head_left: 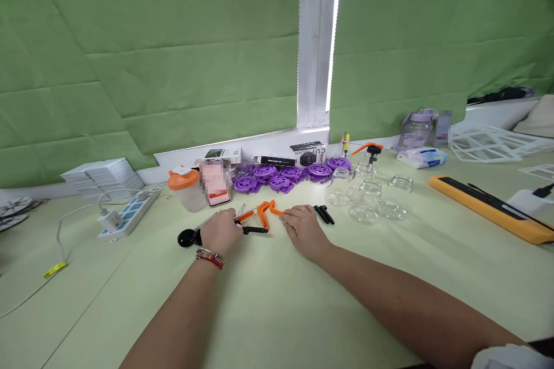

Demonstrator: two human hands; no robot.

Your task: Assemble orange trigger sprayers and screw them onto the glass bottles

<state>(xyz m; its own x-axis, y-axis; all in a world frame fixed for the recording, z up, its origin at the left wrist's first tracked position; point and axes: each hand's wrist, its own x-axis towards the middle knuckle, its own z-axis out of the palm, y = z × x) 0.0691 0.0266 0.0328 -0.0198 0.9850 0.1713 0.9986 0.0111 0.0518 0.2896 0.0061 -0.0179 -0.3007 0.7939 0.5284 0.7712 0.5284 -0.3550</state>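
Fingers on orange clamp.

Table: pale yellow-green, plain.
Blinds: green, plain.
Brackets: orange.
Pegs: black.
Wheels: purple.
Jars: clear glass.
Shaker cup: translucent white, orange lid.
Power strip: white with blue.
Long case: orange, black top.
Wristband: red and silver.
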